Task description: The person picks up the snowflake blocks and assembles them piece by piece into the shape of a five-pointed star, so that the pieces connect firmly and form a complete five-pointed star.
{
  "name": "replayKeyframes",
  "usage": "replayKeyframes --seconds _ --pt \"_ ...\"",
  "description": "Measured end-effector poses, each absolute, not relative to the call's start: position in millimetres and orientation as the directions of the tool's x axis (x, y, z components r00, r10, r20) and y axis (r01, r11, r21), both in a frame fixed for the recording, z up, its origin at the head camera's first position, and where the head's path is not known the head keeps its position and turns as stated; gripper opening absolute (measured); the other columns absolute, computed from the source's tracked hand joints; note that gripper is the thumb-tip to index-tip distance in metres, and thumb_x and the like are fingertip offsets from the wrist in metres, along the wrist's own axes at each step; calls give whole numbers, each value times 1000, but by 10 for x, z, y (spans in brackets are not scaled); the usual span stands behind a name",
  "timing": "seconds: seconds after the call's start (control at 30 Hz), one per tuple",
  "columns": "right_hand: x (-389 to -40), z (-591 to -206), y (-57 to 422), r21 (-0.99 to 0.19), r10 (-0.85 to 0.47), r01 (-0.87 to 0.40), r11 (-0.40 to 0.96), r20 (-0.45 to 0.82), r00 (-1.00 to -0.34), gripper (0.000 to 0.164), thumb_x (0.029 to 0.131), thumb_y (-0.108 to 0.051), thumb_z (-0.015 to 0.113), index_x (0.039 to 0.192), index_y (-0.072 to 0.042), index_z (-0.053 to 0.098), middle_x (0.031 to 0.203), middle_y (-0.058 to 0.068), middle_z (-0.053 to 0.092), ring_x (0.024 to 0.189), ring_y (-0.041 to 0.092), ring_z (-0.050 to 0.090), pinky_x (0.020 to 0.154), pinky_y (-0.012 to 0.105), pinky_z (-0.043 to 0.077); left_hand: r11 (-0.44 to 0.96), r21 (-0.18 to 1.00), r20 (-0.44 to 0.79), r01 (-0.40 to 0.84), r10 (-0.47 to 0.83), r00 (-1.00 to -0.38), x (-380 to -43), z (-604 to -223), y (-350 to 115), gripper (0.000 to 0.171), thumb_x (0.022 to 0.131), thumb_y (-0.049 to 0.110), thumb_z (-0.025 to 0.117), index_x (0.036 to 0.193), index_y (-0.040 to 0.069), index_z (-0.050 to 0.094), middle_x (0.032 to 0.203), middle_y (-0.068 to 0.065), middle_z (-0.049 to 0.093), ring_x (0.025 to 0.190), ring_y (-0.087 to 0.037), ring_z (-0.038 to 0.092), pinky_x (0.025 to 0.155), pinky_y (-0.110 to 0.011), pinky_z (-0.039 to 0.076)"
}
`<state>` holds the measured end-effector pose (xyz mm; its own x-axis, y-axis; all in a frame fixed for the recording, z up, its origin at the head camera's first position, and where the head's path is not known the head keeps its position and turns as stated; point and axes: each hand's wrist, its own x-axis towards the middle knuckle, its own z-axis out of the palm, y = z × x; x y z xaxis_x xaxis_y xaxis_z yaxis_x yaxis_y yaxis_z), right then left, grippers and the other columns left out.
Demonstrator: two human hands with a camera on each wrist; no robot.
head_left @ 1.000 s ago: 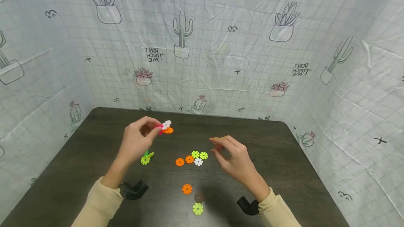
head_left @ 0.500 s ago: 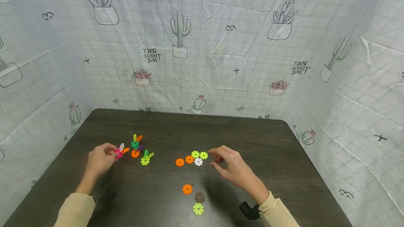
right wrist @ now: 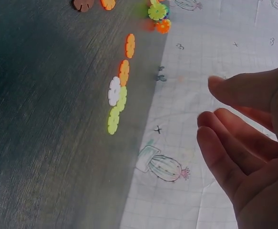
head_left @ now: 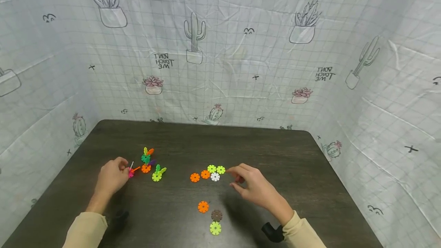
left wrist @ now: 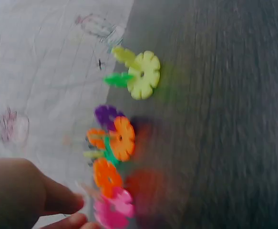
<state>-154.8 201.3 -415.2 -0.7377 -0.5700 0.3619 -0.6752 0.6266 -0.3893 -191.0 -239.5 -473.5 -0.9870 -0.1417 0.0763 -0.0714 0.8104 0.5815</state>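
Note:
My left hand (head_left: 113,176) is at the left of the dark table, thumb and finger pinching a small cluster of slotted plastic building discs. That cluster has a pink disc (left wrist: 114,210), an orange disc (left wrist: 106,175) and a thin white one seen edge-on (head_left: 132,165). Beside it stands a joined cluster with an orange base disc (head_left: 146,168), a green disc (head_left: 145,158) and a purple one (left wrist: 108,116). A lime disc (head_left: 157,176) with two upright discs is just right of that. Over the table's right half hovers my right hand (head_left: 256,186), fingers loosely bent, holding nothing.
Flat near the middle lie loose orange discs (head_left: 195,177), lime discs (head_left: 221,170) and a white disc (head_left: 215,177). Nearer the front are an orange disc (head_left: 203,206), a brown disc (head_left: 216,215) and a lime one (head_left: 215,228). A cactus-print cloth (head_left: 220,68) encloses the table's back and sides.
My left hand has carried the pink cluster left and down to the tabletop beside the other clusters, which its arm had partly hidden. The right hand has lowered slightly.

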Motion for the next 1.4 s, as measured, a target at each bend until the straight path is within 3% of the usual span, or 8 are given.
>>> replayKeyframes --seconds 0.13,0.27,0.4,0.53,0.63,0.8,1.07,1.4 --pt "-1544 -4146 2010 -367 -613 -682 633 301 -731 36 87 -10 81 120 -13 68 99 -3 65 80 8 60 69 23 55 861 505 285 60 -101 -953 -1884 -4616 -2160 25 94 8 61 114 -7 63 104 -28 61 82 -39 61 74 -60 54" --pt "-1529 -4129 1993 -349 -663 -691 633 218 -717 32 88 -17 81 118 -16 69 103 -5 65 84 8 60 71 21 53 868 446 416 217 13 -909 -1848 -4406 -1788 23 92 6 68 112 -3 66 102 -23 62 78 -34 63 69 -53 56" --pt "-1499 -4113 1951 -373 -686 -673 639 121 -718 32 88 -26 82 116 -16 71 107 -4 67 87 7 62 74 20 54 782 454 358 427 279 -891 -1806 -4279 -1407 19 91 9 75 109 6 69 99 -9 64 82 -23 65 70 -39 57" --pt "-1495 -4139 1867 -401 -695 -640 656 10 -719 35 85 -32 83 114 -15 72 106 -1 66 87 12 64 72 20 53 650 513 192 560 549 -813 -1797 -4323 -1124 24 90 15 79 111 9 71 101 -4 65 88 -19 66 76 -32 58" --pt "-1512 -4201 1789 -400 -696 -620 675 -68 -715 34 84 -35 84 109 -16 72 100 -1 65 82 10 61 68 20 51 612 547 48 572 658 -751 -1782 -4399 -940 31 88 24 81 113 10 71 103 -5 65 86 -14 63 74 -29 56" --pt "-1518 -4356 1676 -393 -659 -557 732 -199 -726 33 83 -39 84 102 -17 69 86 -7 60 73 2 50 63 20 46 625 542 -85 561 705 -704 -1735 -4592 -688 34 82 35 86 105 15 70 92 4 60 76 -4 53 67 -23 50" --pt "-1481 -4533 1598 -387 -608 -493 779 -275 -745 28 83 -29 86 96 -17 65 83 -9 57 69 2 48 61 20 45 618 559 -86 553 706 -703 -1697 -4782 -545 31 77 34 89 90 19 64 83 7 52 70 -4 45 61 -20 42" --pt "-1530 -4551 1586 -411 -591 -459 788 -292 -752 28 82 -20 86 92 -20 61 82 -11 57 68 1 51 60 22 46 592 632 -97 500 701 -707 -1705 -4794 -578 33 83 23 85 89 19 53 77 7 50 64 -4 43 57 -21 37"
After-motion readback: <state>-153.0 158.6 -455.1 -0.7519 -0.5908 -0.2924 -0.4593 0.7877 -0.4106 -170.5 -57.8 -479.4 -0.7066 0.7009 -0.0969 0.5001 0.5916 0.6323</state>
